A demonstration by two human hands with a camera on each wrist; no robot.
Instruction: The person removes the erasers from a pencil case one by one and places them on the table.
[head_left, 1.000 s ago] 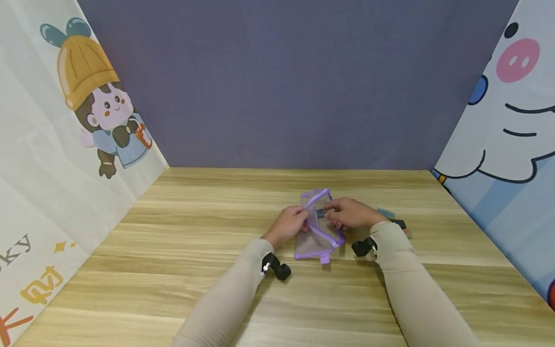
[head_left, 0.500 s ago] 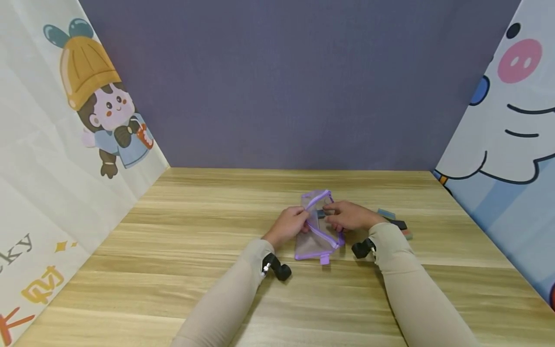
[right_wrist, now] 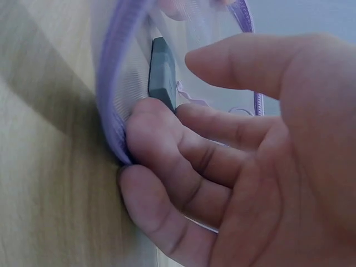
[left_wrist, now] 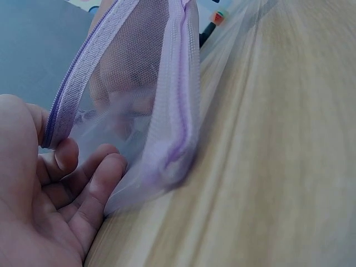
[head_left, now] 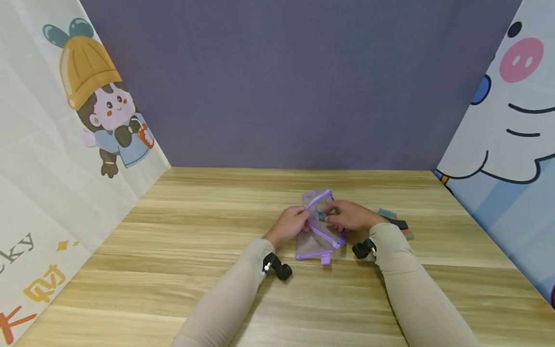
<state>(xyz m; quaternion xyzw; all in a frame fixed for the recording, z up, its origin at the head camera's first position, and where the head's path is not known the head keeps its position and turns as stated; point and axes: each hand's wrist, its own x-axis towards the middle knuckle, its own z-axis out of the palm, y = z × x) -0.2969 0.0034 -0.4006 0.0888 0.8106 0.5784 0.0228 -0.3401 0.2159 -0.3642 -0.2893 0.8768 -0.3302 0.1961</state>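
A mesh zipper pouch (head_left: 310,246) with purple trim lies on the table, its zipper spread apart. My left hand (head_left: 289,225) pinches one zipper edge (left_wrist: 62,114) between thumb and finger, the other fingers loosely bent against the mesh. At the mouth of the pouch is my right hand (head_left: 353,215), thumb and index finger apart. Inside the pouch sits a small grey-blue block (right_wrist: 162,72), just beyond the right fingertips; whether they touch it I cannot tell. The lower right fingers rest by the purple rim (right_wrist: 111,119).
Beside the right wrist lie a blue block (head_left: 387,213), a black piece (head_left: 399,223) and an orange-and-green piece (head_left: 407,234), partly hidden by the sleeve. A dark panel (head_left: 277,96) stands at the table's back. Printed sheets (head_left: 26,120) flank both sides.
The right thumb and index finger have shifted slightly at the pouch mouth, near the grey-blue block. My left hand keeps its pinch, and the pouch has hardly moved.
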